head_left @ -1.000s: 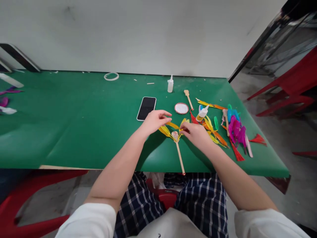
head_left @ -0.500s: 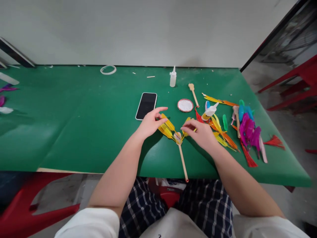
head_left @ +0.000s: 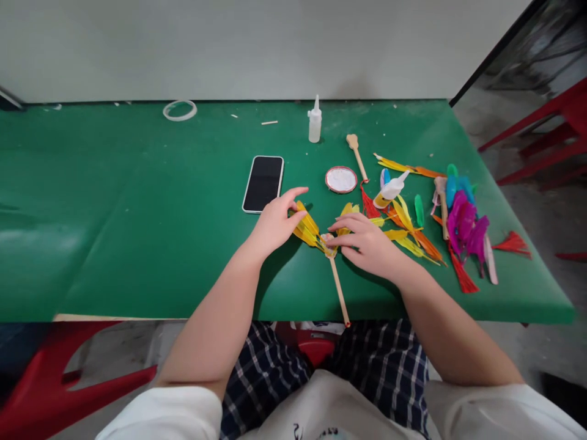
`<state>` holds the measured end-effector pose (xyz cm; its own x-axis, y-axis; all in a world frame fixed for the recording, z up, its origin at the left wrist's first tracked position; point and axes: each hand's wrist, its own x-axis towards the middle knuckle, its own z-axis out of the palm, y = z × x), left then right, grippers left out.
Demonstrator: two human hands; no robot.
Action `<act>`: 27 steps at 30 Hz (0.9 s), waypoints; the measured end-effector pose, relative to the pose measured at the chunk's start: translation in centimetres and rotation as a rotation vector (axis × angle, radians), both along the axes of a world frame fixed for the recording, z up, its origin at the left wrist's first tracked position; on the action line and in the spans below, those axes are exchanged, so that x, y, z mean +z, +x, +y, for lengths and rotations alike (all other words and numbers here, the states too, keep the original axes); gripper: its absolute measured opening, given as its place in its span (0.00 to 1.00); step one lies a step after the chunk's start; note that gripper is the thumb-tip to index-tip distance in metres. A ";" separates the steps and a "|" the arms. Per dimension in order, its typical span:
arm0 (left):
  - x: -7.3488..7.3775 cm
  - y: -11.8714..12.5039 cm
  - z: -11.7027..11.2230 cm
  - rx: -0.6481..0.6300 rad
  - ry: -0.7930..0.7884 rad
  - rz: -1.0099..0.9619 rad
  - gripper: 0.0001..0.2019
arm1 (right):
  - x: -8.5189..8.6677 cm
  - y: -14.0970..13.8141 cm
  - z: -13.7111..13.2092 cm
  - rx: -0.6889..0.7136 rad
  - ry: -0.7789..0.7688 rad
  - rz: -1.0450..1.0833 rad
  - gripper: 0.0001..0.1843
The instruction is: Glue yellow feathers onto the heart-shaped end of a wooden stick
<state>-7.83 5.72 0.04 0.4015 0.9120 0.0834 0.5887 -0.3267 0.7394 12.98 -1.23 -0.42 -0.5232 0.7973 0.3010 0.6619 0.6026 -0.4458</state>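
Observation:
A wooden stick (head_left: 340, 293) lies at the near edge of the table, its rounded head (head_left: 329, 245) pointing away from me. Yellow feathers (head_left: 304, 227) fan out left of the head, and more yellow feathers (head_left: 347, 213) spread on its right. My left hand (head_left: 275, 219) is open beside the left feathers, its thumb at their edge; whether it presses on them I cannot tell. Fingers of my right hand (head_left: 369, 241) are stretched over the right feathers, with fingertips on the stick's head. That hand partly hides the feathers beneath it.
A phone (head_left: 263, 184) lies beyond my left hand. Farther back are a glue bottle (head_left: 314, 127), a white oval disc (head_left: 340, 180) and another wooden stick (head_left: 357, 156). On the right, a second glue bottle (head_left: 390, 190) leans among colored feathers (head_left: 463, 223) and red tassels. A tape ring (head_left: 180, 110) lies back left.
My right hand's fingers have come out of a pinch at the right feathers and now reach left onto the stick's head. My left hand stays beside the left feathers. The view has shifted slightly.

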 end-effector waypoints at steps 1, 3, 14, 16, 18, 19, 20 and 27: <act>0.0 0.0 0.0 0.002 0.002 0.009 0.22 | 0.0 -0.1 0.0 0.005 0.005 -0.008 0.16; 0.0 0.0 0.0 0.007 0.006 0.020 0.22 | -0.1 -0.2 -0.1 0.014 0.013 -0.018 0.16; -0.1 0.1 0.0 0.002 0.032 0.059 0.19 | -0.2 -0.3 0.0 0.036 0.050 -0.064 0.16; -0.3 0.0 0.1 0.002 0.046 0.087 0.19 | -0.2 -0.5 0.0 0.034 0.076 -0.084 0.15; -0.6 -0.2 0.3 0.012 0.077 0.106 0.20 | -0.2 -0.7 -0.1 0.028 0.098 -0.112 0.14; -0.8 -0.4 0.4 0.026 0.097 0.101 0.20 | -0.2 -0.8 -0.1 0.023 0.104 -0.128 0.14; -0.9 -0.5 0.6 0.048 0.116 0.086 0.20 | -0.1 -0.8 -0.1 0.016 0.107 -0.144 0.13; 0.3 -0.6 0.7 0.211 0.157 0.091 0.16 | 0.1 -1.1 -0.3 0.011 0.115 -0.180 0.13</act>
